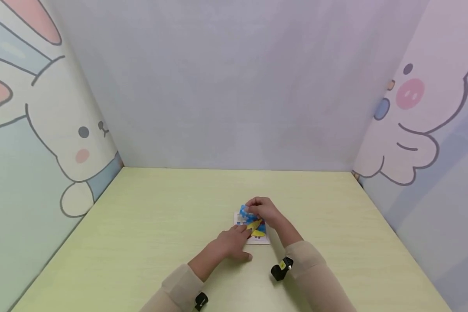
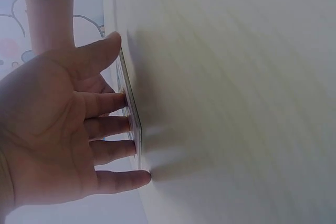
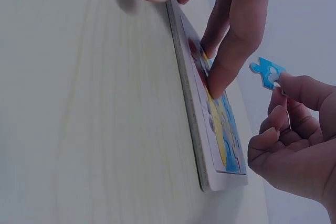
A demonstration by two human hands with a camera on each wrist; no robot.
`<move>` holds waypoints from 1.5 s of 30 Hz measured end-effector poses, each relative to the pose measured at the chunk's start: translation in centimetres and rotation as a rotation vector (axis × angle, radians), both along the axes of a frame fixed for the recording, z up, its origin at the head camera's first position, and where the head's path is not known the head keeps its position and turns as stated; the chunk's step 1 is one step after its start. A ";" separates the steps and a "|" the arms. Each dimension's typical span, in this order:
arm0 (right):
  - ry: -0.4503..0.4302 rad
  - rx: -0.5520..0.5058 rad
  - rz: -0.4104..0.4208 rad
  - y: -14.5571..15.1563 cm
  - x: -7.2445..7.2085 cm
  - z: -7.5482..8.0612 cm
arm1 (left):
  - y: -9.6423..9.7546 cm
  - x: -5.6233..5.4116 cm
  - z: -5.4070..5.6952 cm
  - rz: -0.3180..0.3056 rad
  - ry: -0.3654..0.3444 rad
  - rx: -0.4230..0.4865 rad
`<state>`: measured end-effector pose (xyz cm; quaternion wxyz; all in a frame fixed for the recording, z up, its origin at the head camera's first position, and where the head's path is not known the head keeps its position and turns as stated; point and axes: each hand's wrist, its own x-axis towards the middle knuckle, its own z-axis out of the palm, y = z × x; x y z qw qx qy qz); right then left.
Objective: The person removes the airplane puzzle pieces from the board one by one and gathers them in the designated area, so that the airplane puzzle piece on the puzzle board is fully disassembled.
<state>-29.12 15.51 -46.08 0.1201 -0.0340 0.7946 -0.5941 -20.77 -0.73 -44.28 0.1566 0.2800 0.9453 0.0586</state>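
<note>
A small jigsaw puzzle board (image 1: 262, 241) with a pale frame lies flat on the table, its picture blue, yellow and some red. My left hand (image 1: 233, 242) rests on its left part with straight, spread fingers; in the left wrist view the fingertips (image 2: 123, 124) meet the board edge. The right hand (image 3: 296, 140) pinches a blue jigsaw piece (image 3: 269, 72) with white markings between thumb and fingers, raised off the board. From the head view, that piece (image 1: 243, 210) appears over the board's upper left. My fingers cover part of the picture.
The light wooden table (image 1: 171, 195) spreads around the board. A plain grey-white wall (image 1: 234, 86) stands behind it, with cartoon-printed panels at left (image 1: 54, 143) and right (image 1: 421, 130). A black wrist camera (image 1: 282, 268) sits by the right sleeve.
</note>
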 end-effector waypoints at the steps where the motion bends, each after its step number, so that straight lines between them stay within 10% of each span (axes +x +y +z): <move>1: 0.001 -0.008 0.000 0.2 0.2 0.1 | 0.0 0.0 0.0 0.001 0.000 -0.002; 26: 0.005 0.041 -0.059 6.6 1.2 0.2 | 0.4 0.2 -0.1 0.015 0.002 0.020; 45: 0.125 0.178 -0.076 9.6 -1.3 -0.3 | 0.4 -0.4 -0.6 0.014 0.007 0.019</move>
